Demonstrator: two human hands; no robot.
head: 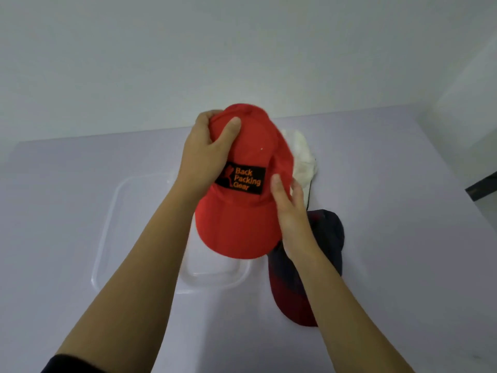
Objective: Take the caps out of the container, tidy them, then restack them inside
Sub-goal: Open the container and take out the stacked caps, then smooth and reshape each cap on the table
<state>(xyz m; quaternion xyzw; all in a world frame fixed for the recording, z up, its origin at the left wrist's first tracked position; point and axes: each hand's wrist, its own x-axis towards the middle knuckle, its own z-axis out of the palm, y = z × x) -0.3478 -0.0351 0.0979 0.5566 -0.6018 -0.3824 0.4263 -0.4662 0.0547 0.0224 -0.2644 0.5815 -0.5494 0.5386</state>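
Over the pale table the left hand grips the red cap, right hand flat, seemingly smoothing it; next, probably, into the container beneath.

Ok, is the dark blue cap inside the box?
No, the dark blue cap lies on the table beside the clear box, outside it.

the red cap is held in the air over the clear plastic container, crown pointing away from the person and brim toward them. a black patch on its front reads "back packing gear" in orange. the left hand grips the crown's left side, and the right hand touches its right side with straight fingers. just right of the container lie a crumpled white cap, farther off, and a navy cap with a dark red brim, nearer.
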